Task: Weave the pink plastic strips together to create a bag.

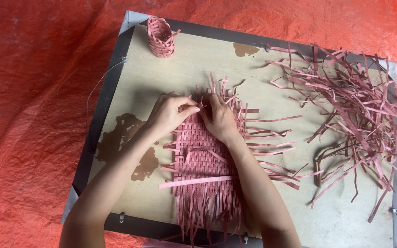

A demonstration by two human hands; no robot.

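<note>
1. Left hand (168,115) pinches a pink strip end at the far edge of the woven mat (203,160).
2. Right hand (219,117) presses curled fingers onto the mat, mid-tabletop (161,193).
3. Loose strips (350,115) piled right; small woven basket (161,36) stands at the far-left corner.

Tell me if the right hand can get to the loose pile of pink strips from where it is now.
Probably yes. The right hand rests on the woven mat, and bare board lies between it and the loose strips on that same side; nothing stands in the way.
</note>
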